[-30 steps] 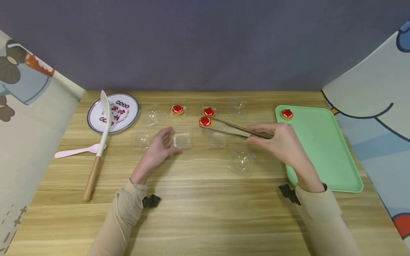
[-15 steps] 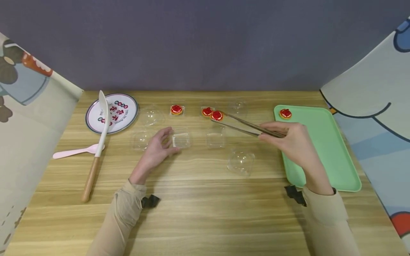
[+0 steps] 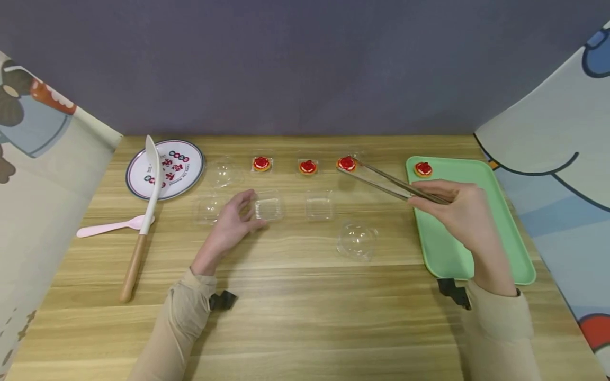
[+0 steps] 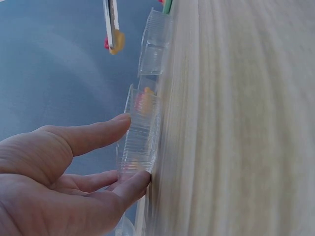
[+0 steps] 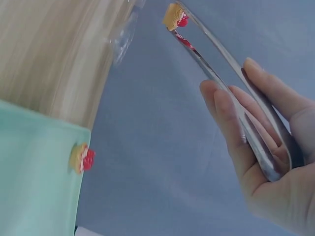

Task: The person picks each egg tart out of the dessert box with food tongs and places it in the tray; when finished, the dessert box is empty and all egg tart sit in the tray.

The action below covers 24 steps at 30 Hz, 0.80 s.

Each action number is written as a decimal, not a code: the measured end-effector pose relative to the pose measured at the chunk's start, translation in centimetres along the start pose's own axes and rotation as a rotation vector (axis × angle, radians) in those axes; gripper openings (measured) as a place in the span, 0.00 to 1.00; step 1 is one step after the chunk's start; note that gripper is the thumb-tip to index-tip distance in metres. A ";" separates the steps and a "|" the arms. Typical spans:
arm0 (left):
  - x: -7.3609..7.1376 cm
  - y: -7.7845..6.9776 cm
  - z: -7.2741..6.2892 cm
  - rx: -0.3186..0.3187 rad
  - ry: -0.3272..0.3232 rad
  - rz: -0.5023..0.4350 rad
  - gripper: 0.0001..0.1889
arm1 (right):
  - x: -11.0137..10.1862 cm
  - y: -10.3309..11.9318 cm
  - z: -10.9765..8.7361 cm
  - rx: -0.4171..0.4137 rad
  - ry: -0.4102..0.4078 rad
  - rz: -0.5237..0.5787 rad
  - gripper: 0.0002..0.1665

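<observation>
My right hand (image 3: pixel 459 209) grips metal tongs (image 3: pixel 397 182), seen closely in the right wrist view. Between their tips is a small tart (image 3: pixel 346 163) with red topping, raised above the table and overlapping a clear plastic box in the head view. My left hand (image 3: pixel 231 221) holds the left side of another clear ribbed plastic box (image 3: pixel 269 208), thumb and fingers at its edges in the left wrist view. Two similar tarts sit in clear boxes at the back, a left tart (image 3: pixel 261 163) and a middle tart (image 3: pixel 308 167). One more tart (image 3: pixel 423 169) lies on the green tray (image 3: pixel 469 222).
Another clear box (image 3: pixel 319 205) stands right of my left hand. Clear domed pieces lie around, one domed piece (image 3: pixel 357 241) nearer the front. At left are a patterned plate (image 3: pixel 183 177), a long-handled white spoon (image 3: pixel 151 203) lying across it, and a pink utensil (image 3: pixel 107 228).
My right hand has moved right with the tongs and the tart, from beside the middle boxed tart to over the right rear box. The left hand stays on its box.
</observation>
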State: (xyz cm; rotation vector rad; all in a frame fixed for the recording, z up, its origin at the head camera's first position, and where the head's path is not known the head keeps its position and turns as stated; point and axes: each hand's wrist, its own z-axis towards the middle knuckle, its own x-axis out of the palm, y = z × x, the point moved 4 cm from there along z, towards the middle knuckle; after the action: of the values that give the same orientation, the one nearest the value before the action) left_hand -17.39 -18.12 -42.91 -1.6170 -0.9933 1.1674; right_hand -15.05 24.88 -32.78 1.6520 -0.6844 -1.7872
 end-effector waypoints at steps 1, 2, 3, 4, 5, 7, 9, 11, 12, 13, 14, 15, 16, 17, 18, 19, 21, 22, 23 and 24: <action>0.0 0.0 0.0 0.000 0.000 -0.001 0.47 | -0.2 -0.2 -0.1 0.014 -0.007 0.006 0.22; 0.0 0.0 0.0 -0.001 -0.001 -0.001 0.47 | -0.5 -0.5 -0.1 0.025 -0.014 0.010 0.23; 0.0 0.0 0.0 0.001 0.000 -0.002 0.47 | -0.7 -0.7 -0.1 0.031 -0.018 0.018 0.23; 0.1 0.0 0.1 0.002 0.000 -0.003 0.47 | -1.0 -0.8 -0.2 0.033 -0.027 0.028 0.23; 0.1 0.0 0.1 0.002 0.000 -0.005 0.47 | -1.2 -0.9 -0.3 0.032 -0.034 0.035 0.23; 0.1 0.0 0.1 0.001 -0.001 -0.002 0.47 | -1.7 -1.1 -0.4 0.021 -0.058 0.036 0.23; 0.0 0.0 0.0 0.001 0.000 -0.002 0.47 | -2.1 -1.4 -0.5 0.020 -0.070 0.030 0.23; 0.0 0.0 0.0 -0.004 0.000 0.002 0.48 | -2.5 -1.7 -0.6 0.032 -0.083 0.014 0.24; 0.0 0.0 0.0 -0.006 -0.001 0.005 0.48 | -2.7 -1.9 -0.6 0.036 -0.088 0.006 0.23; 0.0 0.0 0.0 -0.006 0.001 0.003 0.48 | -2.9 -2.1 -0.7 0.045 -0.087 0.002 0.24; 0.0 0.0 0.0 -0.006 0.002 0.004 0.48 | -3.1 -2.3 -0.7 0.050 -0.086 0.003 0.24; -0.1 0.0 0.0 -0.005 0.004 0.006 0.48 | -3.3 -2.5 -0.8 0.052 -0.088 0.003 0.24; -0.1 0.1 0.0 -0.006 0.005 0.006 0.48 | -3.5 -2.7 -0.8 0.057 -0.089 0.006 0.25; -0.1 0.1 0.0 -0.004 0.007 0.009 0.48 | -3.7 -2.9 -0.8 0.058 -0.094 0.009 0.25; -0.1 0.1 0.0 -0.003 0.007 0.010 0.48 | -3.9 -3.1 -0.9 0.062 -0.097 0.014 0.25; -0.1 0.1 0.0 -0.003 0.008 0.011 0.47 | -4.1 -3.4 -0.9 0.068 -0.100 0.024 0.25; -0.1 0.1 0.0 -0.001 0.009 0.012 0.47 | -4.5 -3.9 -0.9 0.084 -0.107 0.040 0.26; 0.0 0.1 0.0 0.000 0.010 0.011 0.47 | -4.7 -4.1 -1.0 0.092 -0.111 0.047 0.27; 0.0 0.0 0.0 0.000 0.010 0.010 0.47 | -4.9 -4.4 -1.0 0.100 -0.115 0.052 0.27; 0.0 0.0 0.0 -0.001 0.010 0.009 0.47 | -5.1 -4.6 -1.1 0.109 -0.117 0.057 0.28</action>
State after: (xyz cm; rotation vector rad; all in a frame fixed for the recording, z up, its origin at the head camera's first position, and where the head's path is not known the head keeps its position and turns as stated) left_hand -17.35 -18.16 -42.93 -1.6283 -0.9814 1.1640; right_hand -14.16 31.81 -32.70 1.5900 -0.8862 -1.8463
